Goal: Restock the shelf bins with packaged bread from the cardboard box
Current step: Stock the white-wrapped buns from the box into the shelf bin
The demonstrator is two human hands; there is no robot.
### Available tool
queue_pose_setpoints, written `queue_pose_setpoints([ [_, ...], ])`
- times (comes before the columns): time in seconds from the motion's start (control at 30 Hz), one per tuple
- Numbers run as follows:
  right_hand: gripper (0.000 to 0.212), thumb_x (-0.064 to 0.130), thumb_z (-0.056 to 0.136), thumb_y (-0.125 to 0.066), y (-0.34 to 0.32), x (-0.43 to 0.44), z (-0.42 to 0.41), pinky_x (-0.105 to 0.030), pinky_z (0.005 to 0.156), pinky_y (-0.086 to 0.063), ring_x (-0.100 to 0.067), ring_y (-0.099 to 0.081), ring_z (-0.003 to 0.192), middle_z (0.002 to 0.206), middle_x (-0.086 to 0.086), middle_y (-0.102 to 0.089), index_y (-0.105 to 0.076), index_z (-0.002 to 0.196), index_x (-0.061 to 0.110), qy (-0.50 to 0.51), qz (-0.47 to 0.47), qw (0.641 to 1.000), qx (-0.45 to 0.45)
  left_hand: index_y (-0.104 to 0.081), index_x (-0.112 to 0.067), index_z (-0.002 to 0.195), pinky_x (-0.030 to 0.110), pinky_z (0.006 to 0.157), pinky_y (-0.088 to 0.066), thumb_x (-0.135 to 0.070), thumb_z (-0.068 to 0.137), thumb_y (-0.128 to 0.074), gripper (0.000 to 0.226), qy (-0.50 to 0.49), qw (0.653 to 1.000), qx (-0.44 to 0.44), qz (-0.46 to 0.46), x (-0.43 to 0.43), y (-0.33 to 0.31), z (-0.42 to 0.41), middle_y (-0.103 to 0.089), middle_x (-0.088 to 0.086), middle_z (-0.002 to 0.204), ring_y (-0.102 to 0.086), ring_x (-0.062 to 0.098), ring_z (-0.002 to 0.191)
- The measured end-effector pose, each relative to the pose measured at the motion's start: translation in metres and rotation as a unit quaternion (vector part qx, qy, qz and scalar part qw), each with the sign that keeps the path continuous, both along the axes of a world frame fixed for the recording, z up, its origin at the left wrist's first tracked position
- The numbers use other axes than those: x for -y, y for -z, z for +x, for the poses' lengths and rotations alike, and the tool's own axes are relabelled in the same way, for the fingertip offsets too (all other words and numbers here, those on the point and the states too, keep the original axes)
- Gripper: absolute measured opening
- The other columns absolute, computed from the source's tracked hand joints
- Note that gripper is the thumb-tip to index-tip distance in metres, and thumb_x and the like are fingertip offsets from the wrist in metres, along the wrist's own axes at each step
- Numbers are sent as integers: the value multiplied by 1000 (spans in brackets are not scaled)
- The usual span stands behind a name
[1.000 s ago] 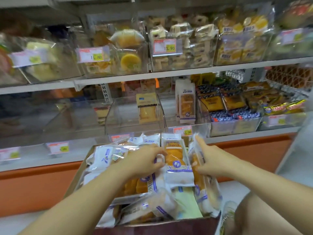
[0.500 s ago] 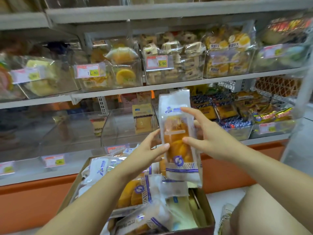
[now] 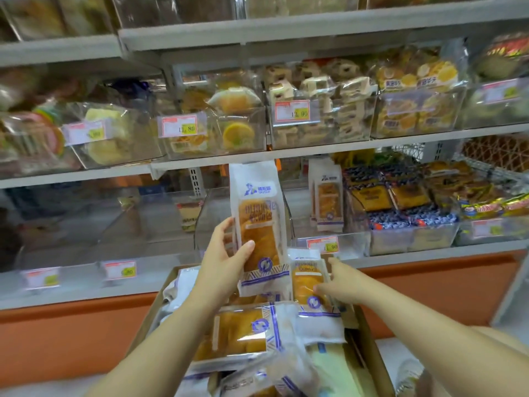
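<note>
My left hand (image 3: 226, 260) grips a pack (image 3: 259, 224) upright over the box (image 3: 370, 351); my right hand (image 3: 342, 285) pinches another pack (image 3: 305, 282) inside it.

Only the price tags are really legible tbh: the middle tag (image 3: 292, 110) says 13.90, the left tag (image 3: 179, 126) says 11.80, and the lower tag (image 3: 323, 244) ends in .90. The blue logo on the raised bread packet (image 3: 259, 224) is too blurry to read.

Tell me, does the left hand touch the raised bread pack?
Touching. The head view shows the left hand gripping the raised bread pack, thumb pressed on its front, fingers at its left edge.
</note>
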State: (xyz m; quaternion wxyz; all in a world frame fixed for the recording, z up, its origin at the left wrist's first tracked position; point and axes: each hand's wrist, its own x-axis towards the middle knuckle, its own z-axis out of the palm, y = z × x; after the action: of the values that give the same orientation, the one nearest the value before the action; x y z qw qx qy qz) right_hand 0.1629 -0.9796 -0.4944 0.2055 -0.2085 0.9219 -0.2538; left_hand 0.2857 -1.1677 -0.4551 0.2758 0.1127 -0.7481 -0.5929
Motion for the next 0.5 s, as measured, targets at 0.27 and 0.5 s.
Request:
queue_pose_setpoints([
  [0.27, 19, 25, 83, -71, 9, 13, -7, -31, 73, -49, -16, -60, 73, 80, -5, -65, -56, 79, 14, 59, -62, 994, 68, -34, -39, 126, 14, 59, -53, -18, 93, -57, 46, -7, 999, 30, -11, 2, 0, 4, -51, -15, 111, -56, 1, 94],
  [0.5, 52, 26, 76, -78, 15, 10, -4, -30, 77, -51, -18, -63, 88, 102, -7, -66, -53, 118, 6, 130, -127, 978, 107, -34, -38, 131, 16, 62, -52, -20, 93, -57, 48, -13, 999, 37, -17, -4, -3, 4, -51, -9, 118, -57, 4, 96],
])
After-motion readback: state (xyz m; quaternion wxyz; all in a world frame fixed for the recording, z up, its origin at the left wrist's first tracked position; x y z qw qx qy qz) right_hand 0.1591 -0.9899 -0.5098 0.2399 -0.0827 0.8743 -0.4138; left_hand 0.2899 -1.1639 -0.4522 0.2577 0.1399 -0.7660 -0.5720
